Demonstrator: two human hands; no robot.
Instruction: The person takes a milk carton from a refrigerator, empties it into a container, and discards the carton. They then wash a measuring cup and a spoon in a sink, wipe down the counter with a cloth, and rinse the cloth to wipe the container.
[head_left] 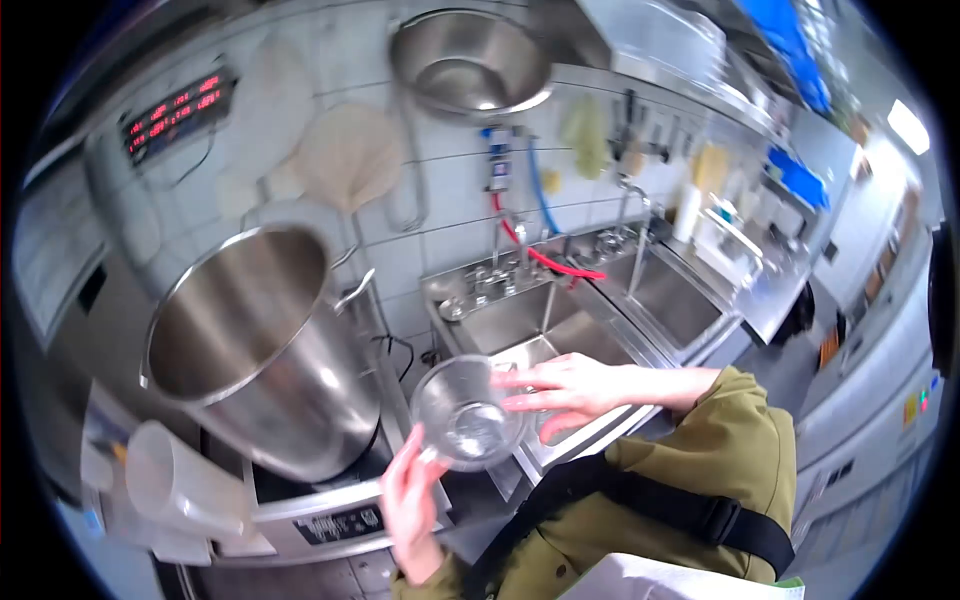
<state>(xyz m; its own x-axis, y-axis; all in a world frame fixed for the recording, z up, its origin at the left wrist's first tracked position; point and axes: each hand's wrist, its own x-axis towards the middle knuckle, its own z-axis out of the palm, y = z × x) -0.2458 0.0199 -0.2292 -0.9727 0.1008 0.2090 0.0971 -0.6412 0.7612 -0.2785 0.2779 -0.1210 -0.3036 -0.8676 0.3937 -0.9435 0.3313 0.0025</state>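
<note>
Left hand [410,495] holds container [470,415] (clear) — right hand [565,390] touches.

Clear round container [470,413], see-through walls, open mouth tilted toward the camera, lit glints on its base, held up between tall steel pot [265,350] and sinks, apart from the pot

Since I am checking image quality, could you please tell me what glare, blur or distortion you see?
Head view: wide-angle bending and black corners; the ceiling light blown out to white; bright highlights on the large pot and clear bowl; the red display's characters smeared; the hanging strainer and left hand soft.
</note>
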